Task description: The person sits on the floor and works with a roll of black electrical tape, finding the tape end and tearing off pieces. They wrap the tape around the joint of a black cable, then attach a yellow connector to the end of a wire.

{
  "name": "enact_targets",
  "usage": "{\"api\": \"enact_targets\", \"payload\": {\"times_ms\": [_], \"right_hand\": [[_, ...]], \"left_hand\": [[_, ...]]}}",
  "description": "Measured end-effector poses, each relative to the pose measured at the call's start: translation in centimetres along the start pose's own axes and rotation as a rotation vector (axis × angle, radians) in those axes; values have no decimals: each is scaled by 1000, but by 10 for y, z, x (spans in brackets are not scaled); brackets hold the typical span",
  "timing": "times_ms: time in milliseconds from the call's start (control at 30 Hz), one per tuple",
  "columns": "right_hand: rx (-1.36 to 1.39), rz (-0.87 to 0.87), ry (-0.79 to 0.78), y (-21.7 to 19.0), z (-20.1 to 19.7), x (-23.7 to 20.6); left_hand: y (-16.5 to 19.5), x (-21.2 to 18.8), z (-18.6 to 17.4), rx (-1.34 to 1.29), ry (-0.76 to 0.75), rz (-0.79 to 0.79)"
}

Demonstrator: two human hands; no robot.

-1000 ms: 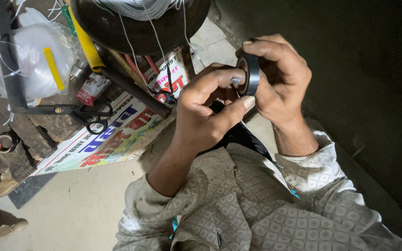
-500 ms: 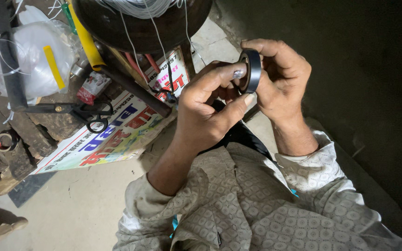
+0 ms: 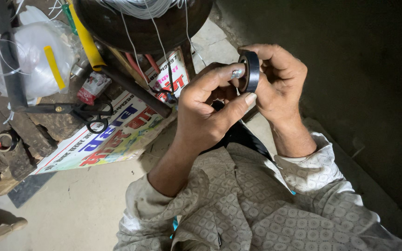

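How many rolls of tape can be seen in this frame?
2. One black tape roll is held up between the left hand and right hand. A second small roll lies at the far left on the dark clutter. Others may be hidden there.

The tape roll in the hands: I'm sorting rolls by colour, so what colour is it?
Black. The tape roll shows best in the head view, pinched between both hands.
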State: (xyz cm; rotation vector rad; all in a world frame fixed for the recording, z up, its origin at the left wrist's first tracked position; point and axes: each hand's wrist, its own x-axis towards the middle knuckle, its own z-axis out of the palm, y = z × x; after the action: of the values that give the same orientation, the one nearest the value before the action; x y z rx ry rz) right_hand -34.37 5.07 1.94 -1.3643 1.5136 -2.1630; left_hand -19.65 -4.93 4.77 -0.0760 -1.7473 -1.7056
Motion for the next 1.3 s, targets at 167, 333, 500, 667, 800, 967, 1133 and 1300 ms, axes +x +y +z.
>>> {"api": "enact_targets", "payload": {"times_ms": [167,333,500,667,800,967,1133,1300], "right_hand": [[24,6,-5,1,1,-1],[59,22,-15,0,2,-1],[66,22,-17,1,3,-1],[42,19,-6,3,4,-2],[-62,-35,30,1,5,-4],[-239,-147,57,-2,5,-3],[-262,-161,67,-3,2,-3],[-264,-152,92,0,-5,-3]], "left_hand": [[-2,-1,0,28,15,12],[-2,-1,1,59,33,31],[0,-1,3,83,53,39],[1,0,4,83,56,34],[1,0,2,48,64,-48],[-3,-2,3,-67,46,-69],[-9,-3,6,-211,6,-93],[-13,3,10,-177,-24,-110]]}}
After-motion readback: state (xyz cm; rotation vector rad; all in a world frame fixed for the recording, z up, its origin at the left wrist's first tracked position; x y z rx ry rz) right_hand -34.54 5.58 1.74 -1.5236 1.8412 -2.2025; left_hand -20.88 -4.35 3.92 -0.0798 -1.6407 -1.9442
